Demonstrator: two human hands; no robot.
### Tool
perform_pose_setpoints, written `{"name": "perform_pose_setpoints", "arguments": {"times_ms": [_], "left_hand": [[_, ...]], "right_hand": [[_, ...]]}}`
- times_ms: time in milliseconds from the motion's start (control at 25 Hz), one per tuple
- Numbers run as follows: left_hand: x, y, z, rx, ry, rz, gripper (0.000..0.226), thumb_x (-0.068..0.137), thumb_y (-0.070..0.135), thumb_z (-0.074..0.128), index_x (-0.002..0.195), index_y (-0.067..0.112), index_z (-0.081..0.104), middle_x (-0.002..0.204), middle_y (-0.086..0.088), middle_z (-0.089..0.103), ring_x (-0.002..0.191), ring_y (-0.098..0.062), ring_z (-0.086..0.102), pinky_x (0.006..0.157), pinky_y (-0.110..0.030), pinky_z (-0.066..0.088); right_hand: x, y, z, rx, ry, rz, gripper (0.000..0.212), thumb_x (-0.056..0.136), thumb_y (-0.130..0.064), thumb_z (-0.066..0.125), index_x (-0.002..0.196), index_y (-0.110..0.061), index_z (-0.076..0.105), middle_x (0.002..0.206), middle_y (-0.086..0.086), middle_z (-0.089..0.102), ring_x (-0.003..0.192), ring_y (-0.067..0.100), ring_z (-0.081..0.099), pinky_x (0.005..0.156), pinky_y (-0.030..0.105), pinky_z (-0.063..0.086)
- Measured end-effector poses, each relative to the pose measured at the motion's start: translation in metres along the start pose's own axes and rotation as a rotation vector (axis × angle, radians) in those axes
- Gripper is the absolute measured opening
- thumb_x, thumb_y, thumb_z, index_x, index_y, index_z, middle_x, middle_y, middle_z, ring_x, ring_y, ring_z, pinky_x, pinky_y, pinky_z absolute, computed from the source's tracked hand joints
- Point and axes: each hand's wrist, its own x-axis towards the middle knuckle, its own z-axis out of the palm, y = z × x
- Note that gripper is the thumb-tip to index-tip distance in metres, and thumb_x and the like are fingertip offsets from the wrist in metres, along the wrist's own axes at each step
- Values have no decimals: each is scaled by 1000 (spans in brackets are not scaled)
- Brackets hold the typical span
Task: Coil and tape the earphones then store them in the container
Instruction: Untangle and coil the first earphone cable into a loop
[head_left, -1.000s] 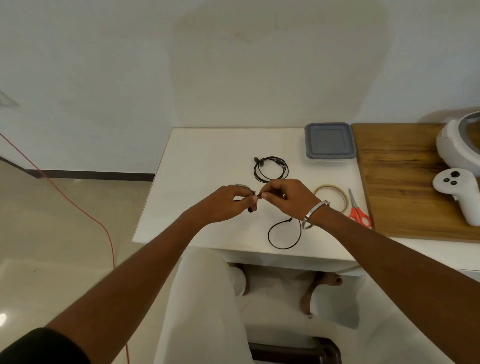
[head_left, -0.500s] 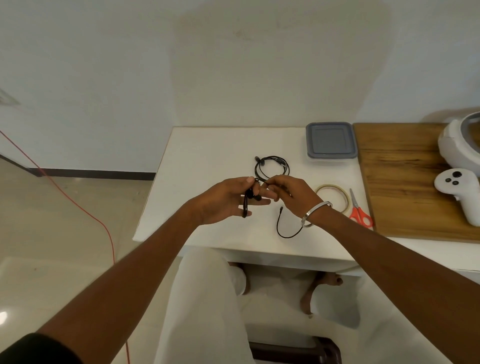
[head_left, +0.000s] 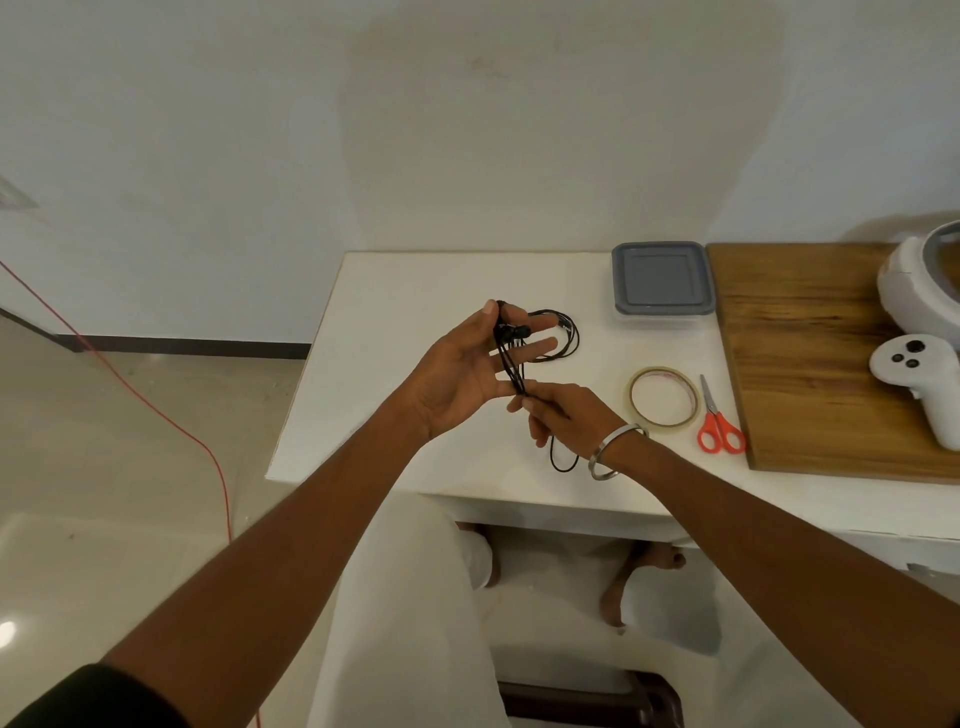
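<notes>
- Red cable (head_left: 130, 384): lies across the floor, left of the table
- Table (head_left: 415, 291): white top, set against the wall
- Left hand (head_left: 462, 374): palm up above the table, fingers spread and fairly straight, thumb raised; the earphones' cable is looped round the fingers (several turns, earbuds on top)
- Earphones (head_left: 511, 353): black, wound on the left hand; the free end hangs below the right hand in a small loop
- Second earphones (head_left: 563, 332): black coil lying on the table just behind the left fingers
- Right hand (head_left: 563, 410): grip closed, pinching the earphones' cable just under the left hand; metal bangle (head_left: 613, 449) at the wrist
- Tape roll (head_left: 662, 396): flat on the table, right of the hands
- Container (head_left: 661, 278): grey lid on, at the table's far right corner
- Scissors (head_left: 719, 428): orange handles, just beside the tape roll
- Wooden board (head_left: 810, 358): carries a white controller (head_left: 917, 379)
</notes>
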Motion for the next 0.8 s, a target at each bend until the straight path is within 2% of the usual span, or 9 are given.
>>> {"name": "perform_pose_setpoints", "arguments": {"times_ms": [200,320,440,520,680,800], "left_hand": [[3,-4,0,270,134,50,31,102,37,38,105,23,66,135,-3,58,127,-22,54,101,-53,39],[5,-9,2,269,182,68,31,103,35,37,108,24,65,135,6,59,128,-16,52,102,-51,38],[8,-12,2,277,202,75,29,101,38,41,108,26,67,133,11,59,131,-14,48,104,-50,36],[9,-15,-1,439,210,104,29,99,39,44,107,27,69,130,13,61,129,-8,48,106,-44,36],[9,-23,-12,889,180,167,27,100,35,47,103,25,72,115,12,66,104,-3,62,99,-26,43],[7,-29,-25,1128,168,133,26,100,31,49,96,21,72,99,12,67,109,0,56,96,-20,42]], "right_hand": [[0,-9,8,-23,-91,27,26,99,-25,42,111,-16,63,64,-1,63,58,15,62,74,29,56],[0,-12,10,-43,-103,47,27,99,-25,41,114,-15,62,63,0,59,50,12,55,62,20,53],[0,-14,9,-28,-107,76,28,99,-26,41,115,-17,61,66,0,55,51,12,51,59,24,54],[-1,-16,5,-64,-125,62,26,99,-26,42,114,-20,62,68,-2,55,52,11,53,59,24,55],[-4,-20,-1,-95,-157,-7,26,97,-29,45,111,-21,65,66,-3,54,51,11,55,58,22,54],[-2,-19,-8,-106,-94,-71,25,97,-25,45,109,-19,66,73,-1,60,63,13,62,58,16,51]]}}
